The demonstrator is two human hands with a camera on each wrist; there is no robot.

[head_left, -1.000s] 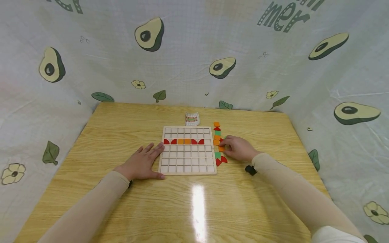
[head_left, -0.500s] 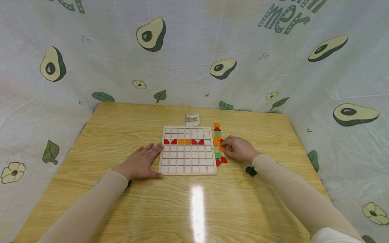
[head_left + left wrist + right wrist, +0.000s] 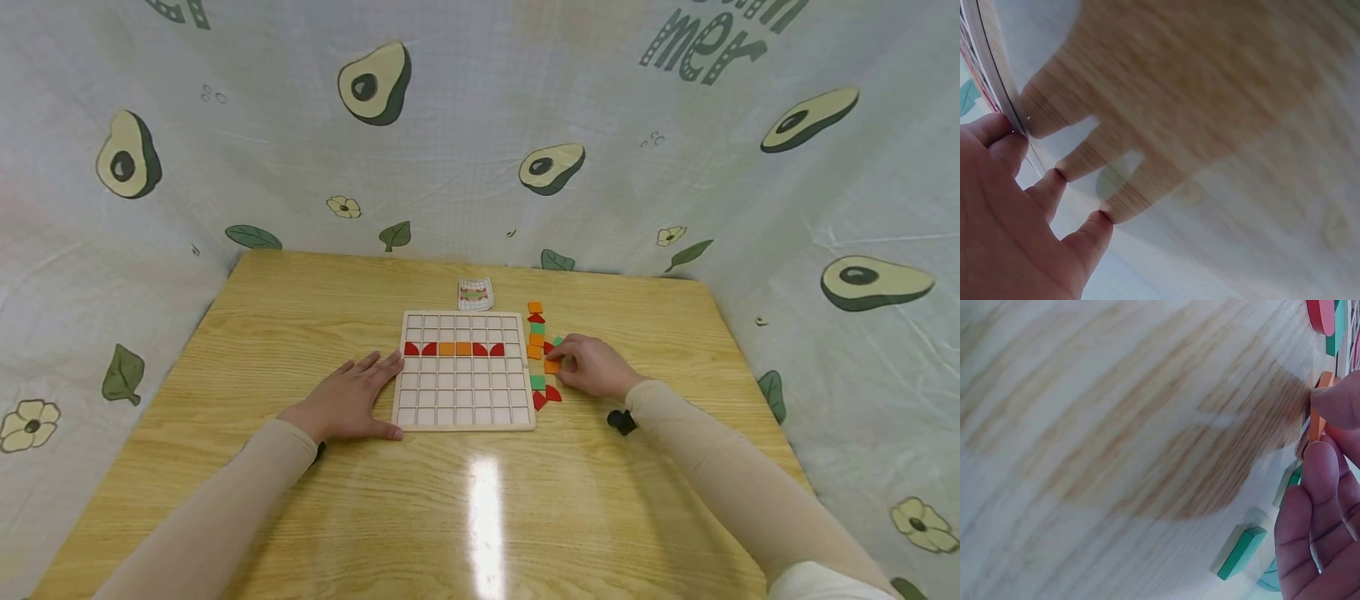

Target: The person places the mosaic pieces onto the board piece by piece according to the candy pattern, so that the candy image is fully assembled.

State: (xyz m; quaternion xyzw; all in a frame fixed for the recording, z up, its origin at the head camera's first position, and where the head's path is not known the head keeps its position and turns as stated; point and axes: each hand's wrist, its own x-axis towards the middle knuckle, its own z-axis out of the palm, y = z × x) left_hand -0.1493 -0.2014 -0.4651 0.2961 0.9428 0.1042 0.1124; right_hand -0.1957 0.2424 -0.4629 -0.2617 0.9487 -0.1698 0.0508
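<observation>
My left hand (image 3: 345,404) lies spread along the left edge of a pale wooden grid board (image 3: 464,421), its fingertips at the board's side in the left wrist view. Red quarter-circle tiles (image 3: 412,349) and two orange square tiles (image 3: 454,349) sit in one row of the board. To the right of the board my right hand (image 3: 596,367) pinches an orange square tile (image 3: 1317,415) between thumb and fingers. That tile stands tilted at the table top in the right wrist view. The hand partly covers a green tile (image 3: 558,342) behind it.
Several loose orange, red and green tiles (image 3: 537,382) line the board's right side. A small card with a printed coloured pattern (image 3: 475,294) lies behind the board. The wooden table (image 3: 360,517) meets a patterned cloth (image 3: 465,200) at the back and sides.
My right hand has shifted slightly to the right with the orange tile, away from the board and the nearby tiles. My left hand has stayed almost in place.
</observation>
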